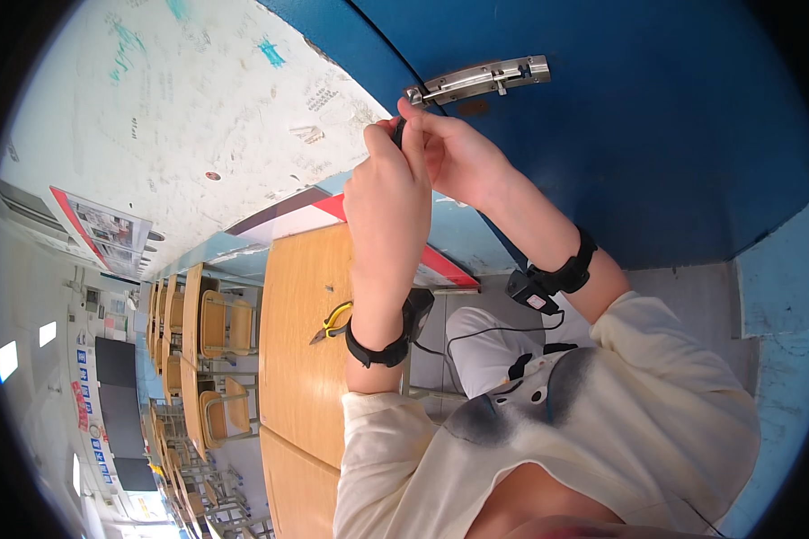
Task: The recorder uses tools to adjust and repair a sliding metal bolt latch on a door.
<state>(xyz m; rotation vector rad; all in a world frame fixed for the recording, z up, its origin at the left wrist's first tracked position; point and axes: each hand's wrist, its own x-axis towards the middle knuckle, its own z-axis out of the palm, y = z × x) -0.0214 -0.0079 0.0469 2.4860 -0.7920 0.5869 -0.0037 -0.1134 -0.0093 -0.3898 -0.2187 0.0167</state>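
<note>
My left hand [386, 202] and my right hand [465, 157] are raised together at the edge of a blue door [620, 153]. Their fingers are closed and meet around a small black object [398, 133], mostly covered by the fingertips, so its kind cannot be made out. Just above the fingers, a silver slide bolt [485, 81] is fixed across the door. Its metal catch [413, 95] sits on the blue frame, very close to my right fingertips. Whether the black object touches the catch is hidden.
Below my left forearm stands a wooden desk [288, 377], bearing pliers [333, 325] with yellow-and-black handles and a tiny metal piece [329, 288]. A marked white wall [216, 117] adjoins the door frame. Rows of wooden chairs [225, 323] and desks fill the room at left.
</note>
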